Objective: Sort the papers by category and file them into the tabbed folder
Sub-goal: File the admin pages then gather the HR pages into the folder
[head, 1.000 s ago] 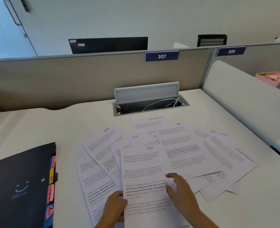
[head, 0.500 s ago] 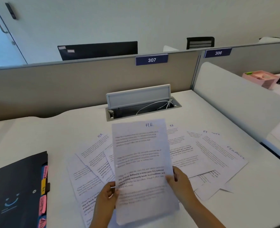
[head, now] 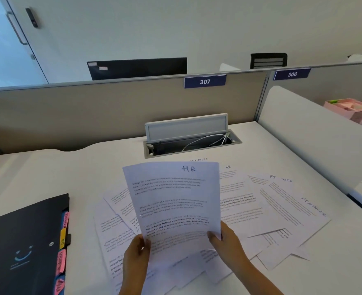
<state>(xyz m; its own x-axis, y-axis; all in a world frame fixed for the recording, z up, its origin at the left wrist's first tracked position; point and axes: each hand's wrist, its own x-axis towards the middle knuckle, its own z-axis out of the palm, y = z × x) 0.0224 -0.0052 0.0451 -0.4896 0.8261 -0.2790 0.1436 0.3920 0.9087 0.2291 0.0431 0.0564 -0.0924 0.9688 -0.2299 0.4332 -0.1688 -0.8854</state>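
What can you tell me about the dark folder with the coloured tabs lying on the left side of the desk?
The dark navy, plastic-looking tabbed folder lies flat and closed on the white desk, left of the spread papers and apart from them. Its cover bears a pale smile-shaped mark and a small round fastener. Pink and yellow paper tabs with handwriting too blurred to read stick out along its right edge, over blue inner dividers. Neither hand touches it; its lower part runs out of frame.

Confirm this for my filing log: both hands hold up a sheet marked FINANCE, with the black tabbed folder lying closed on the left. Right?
Not quite. In the head view the lifted sheet held by left hand and right hand is marked HR, not FINANCE. The tabbed folder does lie closed on the left.
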